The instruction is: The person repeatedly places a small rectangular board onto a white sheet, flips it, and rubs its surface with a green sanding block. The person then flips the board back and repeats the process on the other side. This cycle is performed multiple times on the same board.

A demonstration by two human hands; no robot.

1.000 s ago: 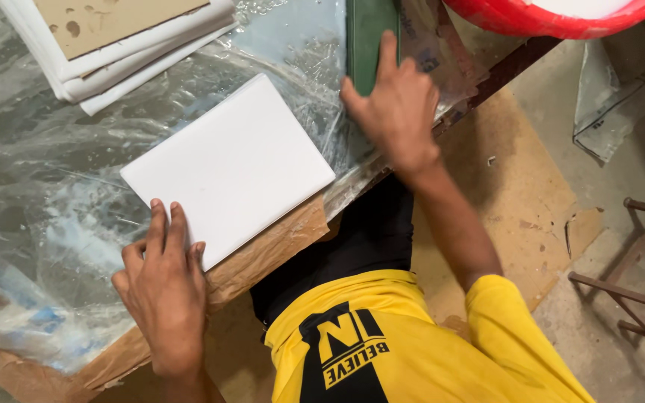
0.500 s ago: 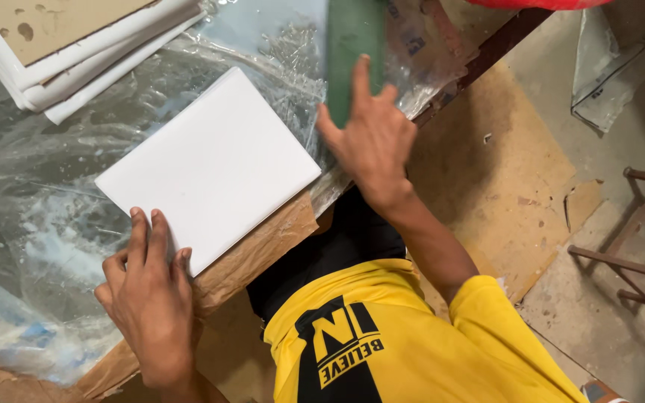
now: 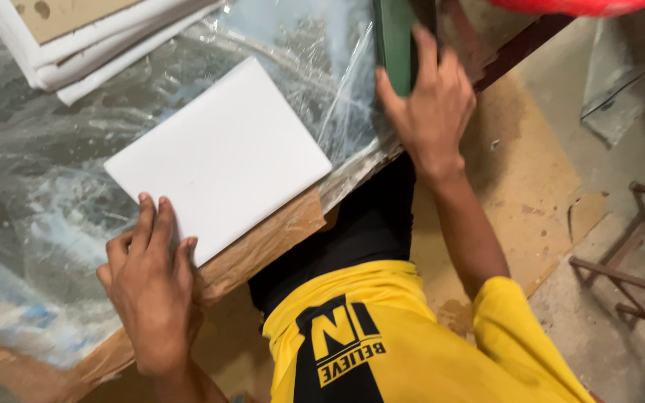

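A stack of white panels (image 3: 91, 41) is cut off at the upper left. The left hand (image 3: 151, 287) is laid flat, fingers spread, on the near corner of a white rectangular panel (image 3: 222, 157) resting on the plastic-wrapped table (image 3: 31, 172). A green block (image 3: 395, 41), cut off at the top, is gripped by the curled right hand (image 3: 431, 104); how far it extends cannot be told.

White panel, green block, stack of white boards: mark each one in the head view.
white panel (image 3: 222, 157): head view, middle of its flat top face.
green block (image 3: 395, 41): head view, on its face above the right hand (image 3: 431, 112).
stack of white boards (image 3: 95, 41): head view, on its layered front edges.
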